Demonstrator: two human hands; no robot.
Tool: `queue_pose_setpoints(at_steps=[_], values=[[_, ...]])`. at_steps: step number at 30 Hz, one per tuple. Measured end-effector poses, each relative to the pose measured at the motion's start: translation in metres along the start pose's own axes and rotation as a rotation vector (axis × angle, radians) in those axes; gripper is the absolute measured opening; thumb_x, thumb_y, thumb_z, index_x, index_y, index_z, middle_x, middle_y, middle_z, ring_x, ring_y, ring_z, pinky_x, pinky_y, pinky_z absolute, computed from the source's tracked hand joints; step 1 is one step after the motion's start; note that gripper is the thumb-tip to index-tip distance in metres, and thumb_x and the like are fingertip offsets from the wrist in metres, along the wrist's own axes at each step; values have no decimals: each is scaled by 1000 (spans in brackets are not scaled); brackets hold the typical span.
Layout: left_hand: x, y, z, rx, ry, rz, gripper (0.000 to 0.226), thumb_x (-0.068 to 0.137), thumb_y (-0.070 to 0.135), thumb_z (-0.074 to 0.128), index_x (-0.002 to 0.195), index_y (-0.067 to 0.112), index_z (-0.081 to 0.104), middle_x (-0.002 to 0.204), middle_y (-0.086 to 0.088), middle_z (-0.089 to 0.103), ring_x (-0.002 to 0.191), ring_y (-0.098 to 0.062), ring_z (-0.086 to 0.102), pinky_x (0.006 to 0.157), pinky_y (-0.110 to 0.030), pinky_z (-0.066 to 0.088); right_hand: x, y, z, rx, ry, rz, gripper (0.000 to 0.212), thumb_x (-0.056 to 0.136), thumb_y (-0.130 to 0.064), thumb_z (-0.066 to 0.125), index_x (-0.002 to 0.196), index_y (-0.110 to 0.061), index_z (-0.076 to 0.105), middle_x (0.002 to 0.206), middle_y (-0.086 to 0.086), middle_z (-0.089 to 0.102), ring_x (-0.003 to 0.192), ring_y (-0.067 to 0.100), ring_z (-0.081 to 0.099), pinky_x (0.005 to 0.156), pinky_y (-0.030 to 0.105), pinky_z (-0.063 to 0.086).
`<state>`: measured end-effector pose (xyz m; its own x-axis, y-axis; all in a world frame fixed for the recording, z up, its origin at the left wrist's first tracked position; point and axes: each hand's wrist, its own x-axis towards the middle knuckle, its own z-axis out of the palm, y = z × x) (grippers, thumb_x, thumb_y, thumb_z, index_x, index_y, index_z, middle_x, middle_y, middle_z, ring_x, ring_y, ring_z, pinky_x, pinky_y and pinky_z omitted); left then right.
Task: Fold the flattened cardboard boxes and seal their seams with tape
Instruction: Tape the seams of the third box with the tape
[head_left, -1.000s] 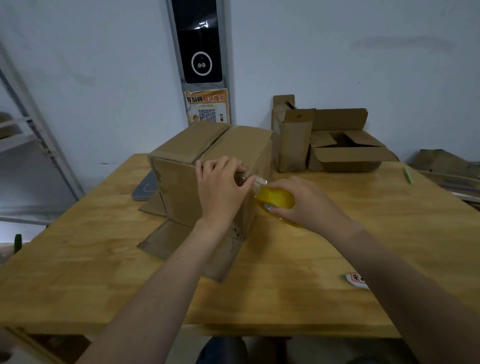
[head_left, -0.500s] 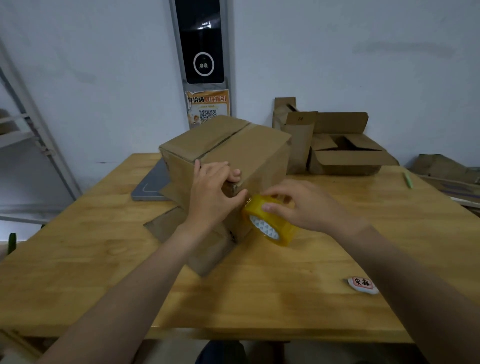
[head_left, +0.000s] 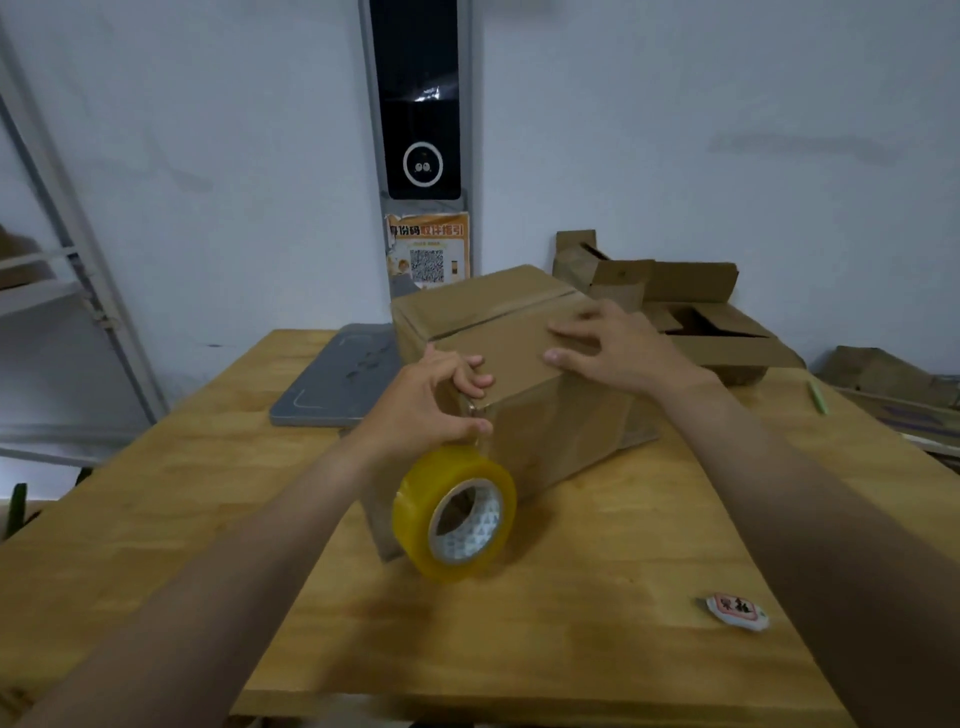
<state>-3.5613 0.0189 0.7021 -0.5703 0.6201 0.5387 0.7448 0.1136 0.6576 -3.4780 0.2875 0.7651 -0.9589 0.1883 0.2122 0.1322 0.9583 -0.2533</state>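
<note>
A folded cardboard box (head_left: 550, 415) stands on the wooden table (head_left: 597, 623), its top flaps closed with the seam running away from me. My left hand (head_left: 426, 405) grips the box's near top corner, fingers over the top edge and thumb on the side, where a strip of clear tape starts. The yellow tape roll (head_left: 457, 514) hangs from that strip just below my left hand, in front of the box, with no hand on it. My right hand (head_left: 613, 343) rests on the box top with fingers spread.
A grey flat device (head_left: 337, 379) lies left of the box. Open cardboard boxes (head_left: 717, 332) stand at the back right, flattened cardboard (head_left: 883, 374) at the far right. A green pen (head_left: 816, 397) and a small white packet (head_left: 737, 612) lie on the table.
My right hand has let go of the tape roll and moved up onto the box top. The roll now dangles below my left hand. The box has turned and shifted right.
</note>
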Motion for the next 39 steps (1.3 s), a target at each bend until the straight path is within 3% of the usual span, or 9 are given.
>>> queue_pose_setpoints(at_steps=[4,7,13,16,20,24,28,33,39], values=[[12,0,2,-62,-34,-6,36,71,3,92,84,-1,59,116,3,71,129,0,57,112,-42,45,-21,8,-1,23,23,92,66,83,-85,45,140,-53,52,150,-7,35,134,39,31,111,61,33],[23,-2,9,-57,4,-14,39,70,5,92,81,7,55,119,-4,68,124,-2,61,104,-38,53,-39,13,6,35,82,146,60,88,-81,45,141,-54,51,146,-7,33,132,37,27,107,58,33],[30,-1,10,-8,24,-53,41,66,12,94,81,11,56,131,0,67,119,1,63,103,-30,53,-48,8,5,-97,102,165,58,94,-77,37,144,-50,47,146,-1,35,128,40,33,107,57,30],[28,-1,11,-5,28,-70,42,63,15,95,85,12,59,135,3,64,118,1,65,103,-31,53,-40,-13,1,-282,133,-7,60,97,-73,34,137,-36,59,140,3,49,128,38,42,107,52,31],[25,-5,12,5,33,-18,52,64,20,96,102,24,62,125,0,67,122,-9,63,107,-39,51,-21,-50,8,32,35,-370,41,100,-55,52,131,-32,63,132,-1,56,126,23,46,104,41,38],[25,-9,12,-71,120,34,74,59,30,100,113,42,51,128,-8,50,123,-24,58,109,-42,49,3,-67,14,101,8,-413,40,94,-63,52,118,-35,68,115,-4,61,113,18,51,101,45,42],[24,-23,18,42,190,49,89,56,34,100,122,21,41,126,-1,36,122,-14,50,106,-25,48,10,-72,18,-105,87,-478,49,89,-73,53,127,-45,66,97,-9,51,95,13,45,77,34,36],[14,-28,27,301,304,-93,98,52,76,82,116,18,37,116,0,39,106,-15,42,89,-27,43,12,-77,13,-326,124,-526,64,80,-84,51,131,-48,63,89,-13,41,82,7,40,59,29,23],[-2,-7,33,313,260,-521,85,61,67,87,111,21,35,107,6,44,103,-18,44,84,-37,41,9,-76,18,-326,87,-483,66,80,-80,57,139,-49,55,100,-10,42,100,15,47,73,34,35]])
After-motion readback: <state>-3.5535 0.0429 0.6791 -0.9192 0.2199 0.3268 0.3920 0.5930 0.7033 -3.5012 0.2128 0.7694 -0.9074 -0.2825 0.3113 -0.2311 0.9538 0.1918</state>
